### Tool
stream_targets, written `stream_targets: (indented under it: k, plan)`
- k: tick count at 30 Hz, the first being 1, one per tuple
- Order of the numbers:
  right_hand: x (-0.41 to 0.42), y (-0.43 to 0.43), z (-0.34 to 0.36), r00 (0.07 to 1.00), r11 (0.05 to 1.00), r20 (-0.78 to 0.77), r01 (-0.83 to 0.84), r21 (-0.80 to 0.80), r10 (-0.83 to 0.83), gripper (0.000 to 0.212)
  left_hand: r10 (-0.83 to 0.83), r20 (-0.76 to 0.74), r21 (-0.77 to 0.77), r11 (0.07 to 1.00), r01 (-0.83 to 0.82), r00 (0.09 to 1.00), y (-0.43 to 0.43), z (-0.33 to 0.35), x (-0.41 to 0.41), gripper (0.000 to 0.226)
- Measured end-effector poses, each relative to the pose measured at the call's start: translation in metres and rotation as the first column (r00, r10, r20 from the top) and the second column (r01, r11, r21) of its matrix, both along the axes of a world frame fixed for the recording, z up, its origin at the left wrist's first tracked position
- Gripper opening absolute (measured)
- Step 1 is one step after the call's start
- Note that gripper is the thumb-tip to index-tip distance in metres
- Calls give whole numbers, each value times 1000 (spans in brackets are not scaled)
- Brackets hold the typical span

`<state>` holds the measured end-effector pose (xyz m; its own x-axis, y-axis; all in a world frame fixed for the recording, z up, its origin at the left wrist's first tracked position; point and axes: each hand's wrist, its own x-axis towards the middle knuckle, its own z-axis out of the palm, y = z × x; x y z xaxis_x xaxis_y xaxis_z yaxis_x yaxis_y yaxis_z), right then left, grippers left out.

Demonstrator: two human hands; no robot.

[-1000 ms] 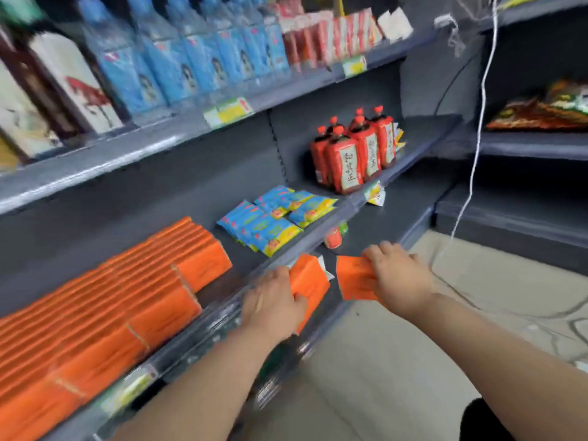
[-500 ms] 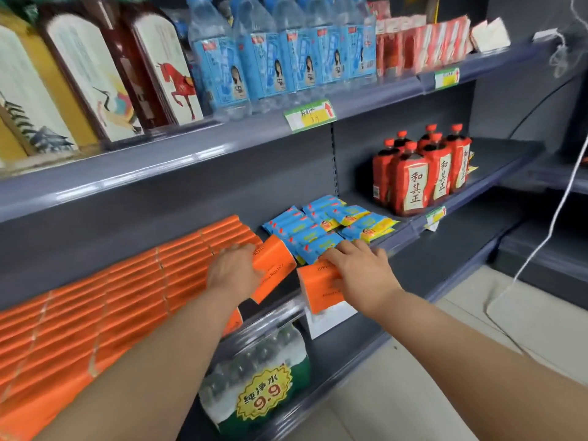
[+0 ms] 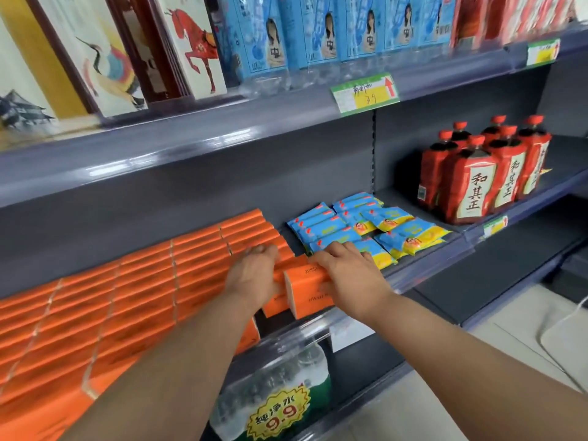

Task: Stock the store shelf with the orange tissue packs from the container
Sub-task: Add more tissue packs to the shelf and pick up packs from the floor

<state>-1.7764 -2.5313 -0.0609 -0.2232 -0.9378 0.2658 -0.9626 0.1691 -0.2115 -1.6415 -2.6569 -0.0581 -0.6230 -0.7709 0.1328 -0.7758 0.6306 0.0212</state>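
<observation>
The left grip (image 3: 254, 276) and right grip (image 3: 348, 275) have brought two orange packs (image 3: 307, 291) onto the shelf (image 3: 401, 202), each grasping one; only the release remains.

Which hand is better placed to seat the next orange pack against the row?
Likely left: the left hand grips the orange plastic-wrapped tissue pack nearest the stocked orange row; the right hand holds the outer pack.

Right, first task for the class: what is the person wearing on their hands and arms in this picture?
Nothing that shows. The left hand and the right hand are bare, with no gloves, rings, watch or wristband. Both arms are uncovered as far up as the view reaches, and no sleeve edge, marking or strap can be seen.
</observation>
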Motion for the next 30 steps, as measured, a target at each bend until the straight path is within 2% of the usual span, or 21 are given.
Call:
stream_targets:
  k: [5,10,13,18,23,30]
  plan:
    - [12,-22,-5,997,999,69,-18,29,16,53,14,-77,160,987,-1,997,-9,18,19,59]
    - [31,-42,-16,964,989,266,-58,133,20,63,58,-124,27,998,-55,991,-9,30,52,44]
    - [38,-45,-22,950,989,311,-62,137,17,70,60,-124,4,998,-60,991,-6,32,57,41]
    - [49,-53,-26,957,991,289,-51,120,14,75,77,-159,5,997,-77,984,-4,32,62,40]
    - [53,-56,-27,990,985,144,-12,174,-13,79,86,-174,34,996,-82,981,-2,32,70,44]
    - [48,-37,-6,996,976,85,-56,209,39,81,89,-182,38,996,-84,979,17,42,86,35]
